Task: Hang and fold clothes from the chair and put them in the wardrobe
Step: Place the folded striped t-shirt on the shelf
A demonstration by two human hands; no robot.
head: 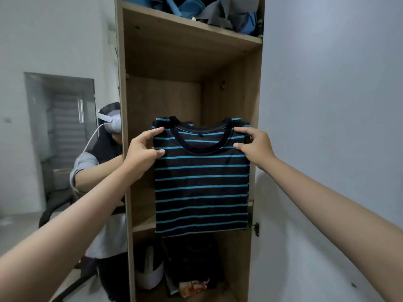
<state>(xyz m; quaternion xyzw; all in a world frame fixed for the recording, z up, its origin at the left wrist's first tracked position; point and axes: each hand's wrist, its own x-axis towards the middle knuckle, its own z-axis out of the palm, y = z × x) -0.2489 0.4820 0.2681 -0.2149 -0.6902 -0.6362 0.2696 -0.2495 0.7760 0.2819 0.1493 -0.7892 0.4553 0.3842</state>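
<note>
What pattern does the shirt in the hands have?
The shirt is black with thin blue horizontal stripes and a black collar; the head view shows it.

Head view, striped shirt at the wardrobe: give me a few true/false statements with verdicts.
1. Both hands hold the folded black T-shirt with blue stripes. True: left hand and right hand each pinch a shoulder.
2. The shirt lies flat on a shelf. False: it hangs in front of the open wooden wardrobe.
3. Blue and grey bags sit on the top shelf. True.
4. The shirt hangs on a hanger. False: no hanger shows.
</note>
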